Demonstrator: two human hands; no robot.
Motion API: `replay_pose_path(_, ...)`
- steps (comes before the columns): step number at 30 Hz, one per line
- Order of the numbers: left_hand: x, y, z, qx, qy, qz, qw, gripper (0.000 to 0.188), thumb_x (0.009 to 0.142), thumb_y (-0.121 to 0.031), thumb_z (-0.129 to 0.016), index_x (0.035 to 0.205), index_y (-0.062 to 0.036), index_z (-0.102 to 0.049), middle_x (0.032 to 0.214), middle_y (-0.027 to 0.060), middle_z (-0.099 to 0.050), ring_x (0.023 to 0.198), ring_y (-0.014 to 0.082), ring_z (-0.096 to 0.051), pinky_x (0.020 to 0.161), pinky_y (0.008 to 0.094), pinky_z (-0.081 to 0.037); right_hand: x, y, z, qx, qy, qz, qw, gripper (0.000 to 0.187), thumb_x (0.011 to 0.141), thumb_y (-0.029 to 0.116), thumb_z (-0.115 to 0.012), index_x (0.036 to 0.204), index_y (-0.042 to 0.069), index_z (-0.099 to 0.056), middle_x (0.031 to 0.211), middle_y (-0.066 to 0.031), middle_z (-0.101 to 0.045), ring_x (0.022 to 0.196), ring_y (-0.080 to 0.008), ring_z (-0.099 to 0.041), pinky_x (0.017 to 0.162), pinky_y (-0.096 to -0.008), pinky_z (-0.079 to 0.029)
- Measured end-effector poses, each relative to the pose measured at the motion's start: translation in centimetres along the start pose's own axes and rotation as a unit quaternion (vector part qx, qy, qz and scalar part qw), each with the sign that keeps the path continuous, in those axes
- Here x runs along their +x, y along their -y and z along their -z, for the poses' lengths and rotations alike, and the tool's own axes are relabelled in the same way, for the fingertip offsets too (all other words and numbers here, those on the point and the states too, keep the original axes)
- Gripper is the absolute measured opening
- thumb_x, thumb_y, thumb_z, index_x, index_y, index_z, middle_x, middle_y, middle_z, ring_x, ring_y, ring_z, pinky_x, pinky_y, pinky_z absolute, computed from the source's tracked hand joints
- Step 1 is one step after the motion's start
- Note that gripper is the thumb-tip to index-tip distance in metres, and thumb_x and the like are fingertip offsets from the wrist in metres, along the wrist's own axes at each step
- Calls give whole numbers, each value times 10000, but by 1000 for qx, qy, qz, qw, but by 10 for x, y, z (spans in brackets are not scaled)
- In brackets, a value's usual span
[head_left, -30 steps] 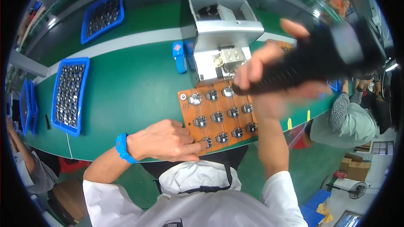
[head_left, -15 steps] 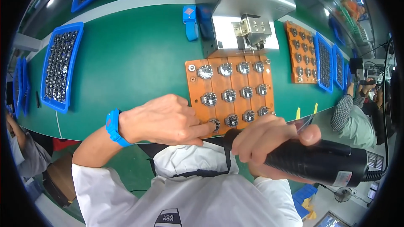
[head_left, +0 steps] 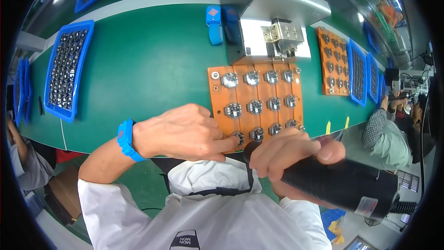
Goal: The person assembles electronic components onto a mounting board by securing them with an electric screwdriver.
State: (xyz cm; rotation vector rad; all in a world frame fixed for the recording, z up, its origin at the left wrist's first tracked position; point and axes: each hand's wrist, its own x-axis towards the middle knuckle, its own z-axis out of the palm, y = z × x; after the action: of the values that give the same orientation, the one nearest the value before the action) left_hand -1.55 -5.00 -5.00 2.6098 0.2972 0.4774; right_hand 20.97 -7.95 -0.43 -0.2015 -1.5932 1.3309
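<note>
My right hand (head_left: 296, 153) is wrapped round a black corded electric screwdriver (head_left: 342, 183), which lies slantwise with its cable end at the lower right. Its front end (head_left: 250, 152) is beside the near edge of an orange fixture plate (head_left: 245, 97); the tip is hidden. Rows of small round circuit modules sit in the plate. With the index finger of my left hand (head_left: 185, 132) I hold the near-left round circuit module (head_left: 238, 138) in its seat; my other fingers are curled. A blue wrist strap (head_left: 126, 140) is on my left wrist.
A metal machine housing (head_left: 277, 41) stands behind the plate, a loose blue wrist strap (head_left: 214, 25) beside it. Blue trays of parts (head_left: 49, 102) lie left and right. A second orange plate (head_left: 325, 71) is at the right. Another person (head_left: 388, 132) sits far right.
The screwdriver's rear end and my right hand have shifted slightly left and toward me. My left hand stays on the same module. The whole view has moved a little.
</note>
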Motion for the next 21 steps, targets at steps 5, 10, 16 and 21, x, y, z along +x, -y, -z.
replay_pose_path(5,-2,0,-1,6,1,2,1000,312,838,-323,-698,1014,-77,-624,574,22,-526,558,202,-588,497,343,-434,-1,0,-13,-34,-35,-15,999,420,962,426,-524,1243,156,-367,680,-166,-588,534,-303,-600,466,-433,-512)
replay_pose_path(10,-1,1,-3,3,2,-3,1000,300,837,-308,-699,997,-68,-618,586,32,-539,573,211,-594,501,354,-436,-5,-3,-12,-21,-18,-25,999,389,951,407,-547,1194,158,-374,685,-159,-583,539,-293,-607,483,-419,-520)
replay_pose_path(16,0,-1,-2,0,-1,-7,1000,297,842,-313,-687,981,-62,-612,597,49,-553,577,230,-597,504,365,-442,-13,-2,-16,-28,-33,-43,998,355,956,378,-498,1134,75,-444,715,-170,-612,600,-332,-632,572,-463,-535)
replay_pose_path(21,1,-7,3,31,19,10,999,299,847,-319,-681,998,-68,-621,613,38,-560,607,222,-610,521,348,-456,9,5,1,79,43,-168,982,556,960,372,-354,713,-51,-618,734,-216,-655,646,-372,-654,603,-458,-533)
